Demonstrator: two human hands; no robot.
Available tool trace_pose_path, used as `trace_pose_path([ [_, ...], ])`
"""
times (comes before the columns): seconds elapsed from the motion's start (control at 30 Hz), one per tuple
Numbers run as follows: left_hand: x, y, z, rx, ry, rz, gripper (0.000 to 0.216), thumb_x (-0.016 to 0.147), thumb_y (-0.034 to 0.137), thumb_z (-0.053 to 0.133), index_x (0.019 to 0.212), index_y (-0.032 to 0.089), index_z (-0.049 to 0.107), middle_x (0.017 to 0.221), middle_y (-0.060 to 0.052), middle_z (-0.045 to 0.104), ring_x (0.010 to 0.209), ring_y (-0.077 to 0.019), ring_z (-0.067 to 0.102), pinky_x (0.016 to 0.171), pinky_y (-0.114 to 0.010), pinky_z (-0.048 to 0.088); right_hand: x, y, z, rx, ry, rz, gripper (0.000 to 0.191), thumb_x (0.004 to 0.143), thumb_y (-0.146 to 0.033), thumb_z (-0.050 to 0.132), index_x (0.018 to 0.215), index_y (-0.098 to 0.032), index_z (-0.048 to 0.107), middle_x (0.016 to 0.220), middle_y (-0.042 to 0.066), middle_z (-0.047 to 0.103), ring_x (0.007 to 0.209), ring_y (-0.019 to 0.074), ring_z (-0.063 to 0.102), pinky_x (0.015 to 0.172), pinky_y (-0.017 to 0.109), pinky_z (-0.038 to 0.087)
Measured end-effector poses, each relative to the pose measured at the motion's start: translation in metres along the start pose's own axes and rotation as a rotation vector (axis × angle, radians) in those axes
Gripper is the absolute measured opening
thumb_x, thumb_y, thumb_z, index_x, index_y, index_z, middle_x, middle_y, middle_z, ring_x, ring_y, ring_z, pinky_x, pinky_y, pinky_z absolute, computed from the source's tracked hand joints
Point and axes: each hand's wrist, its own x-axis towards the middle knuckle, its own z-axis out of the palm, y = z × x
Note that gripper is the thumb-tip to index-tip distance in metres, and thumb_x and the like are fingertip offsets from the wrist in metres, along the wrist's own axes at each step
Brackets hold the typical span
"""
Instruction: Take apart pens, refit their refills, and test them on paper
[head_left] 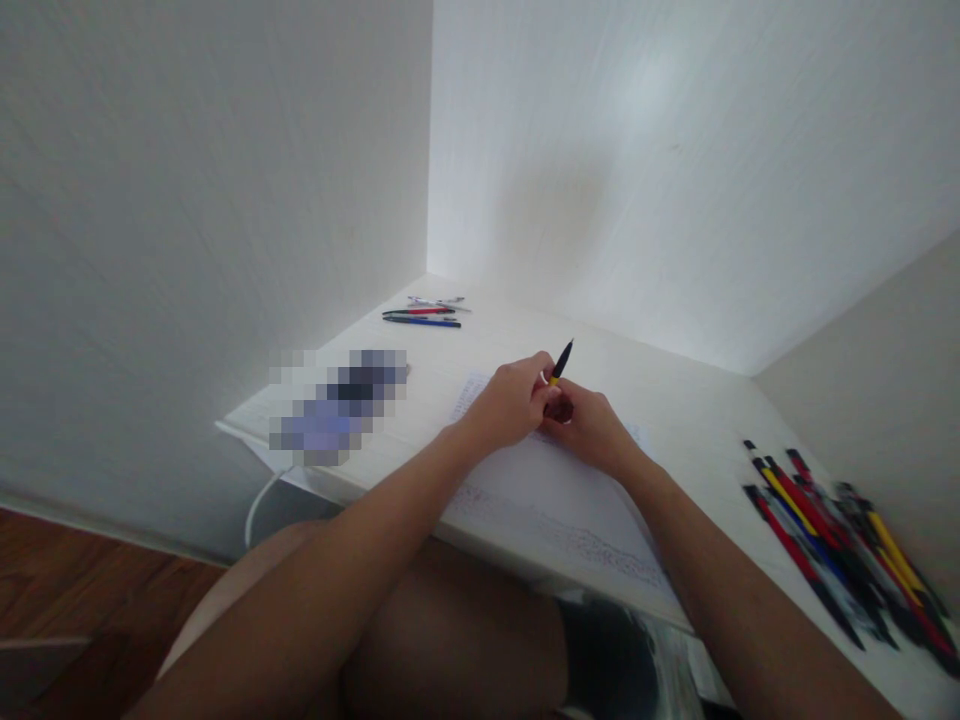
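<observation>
Above a written sheet of paper (pixel 555 490), my left hand (pixel 514 400) and my right hand (pixel 592 425) meet with their fingers closed around one pen (pixel 562 362). Its black end points up and away from me, and a bit of yellow barrel shows between the fingers. The lower part of the pen is hidden by my hands. Lines of small handwriting run along the near edge of the paper, and my forearms cover parts of it.
Loose pens and markers (pixel 817 540) in several colours lie at the right. A smaller group of pens (pixel 422 320) rests near the back left corner. A blurred-out object (pixel 330 410) with a white cable (pixel 255 505) sits at the left edge. White walls (pixel 585 150) enclose the desk.
</observation>
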Motion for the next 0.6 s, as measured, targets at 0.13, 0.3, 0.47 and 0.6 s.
trace_pose_path([
  [0.13,0.001,-0.005,0.001,-0.045,0.049,-0.063,0.009,0.088,0.023,0.061,0.087,0.019,0.053,0.078,-0.001,0.064,0.07,-0.0146,0.06,0.067,-0.03,0.049,0.0,0.0,0.002,0.036,-0.011,0.01,0.017,0.08,-0.025,0.071,0.093,-0.02,0.06,0.078,0.002,0.069,0.067,0.0183,0.063,0.063,0.033,0.049],
  [0.3,0.006,0.0,-0.003,-0.408,0.171,-0.297,0.015,0.09,0.029,0.059,0.091,0.018,0.049,0.088,-0.004,0.063,0.069,-0.0131,0.064,0.059,-0.026,0.056,-0.001,-0.006,-0.004,0.354,-0.013,-0.002,0.051,0.077,-0.033,0.077,0.122,-0.02,0.057,0.079,0.001,0.066,0.069,0.0185,0.062,0.066,0.033,0.051],
  [0.47,0.009,0.011,-0.013,-0.744,0.103,-0.488,0.016,0.096,0.032,0.054,0.095,0.016,0.053,0.084,-0.006,0.064,0.063,-0.0126,0.063,0.056,-0.028,0.057,-0.002,-0.013,-0.019,0.655,0.027,0.037,0.065,0.091,-0.039,0.058,0.15,-0.024,0.034,0.1,0.007,0.068,0.082,0.0209,0.066,0.074,0.036,0.056],
  [0.6,0.005,0.013,-0.013,-0.57,-0.04,-0.407,0.022,0.093,0.036,0.058,0.092,0.015,0.066,0.076,-0.006,0.066,0.053,-0.0109,0.056,0.046,-0.025,0.049,-0.003,-0.011,-0.023,0.289,0.171,-0.053,0.063,0.094,-0.034,0.054,0.154,-0.026,0.036,0.1,0.006,0.068,0.078,0.0201,0.064,0.072,0.036,0.056],
])
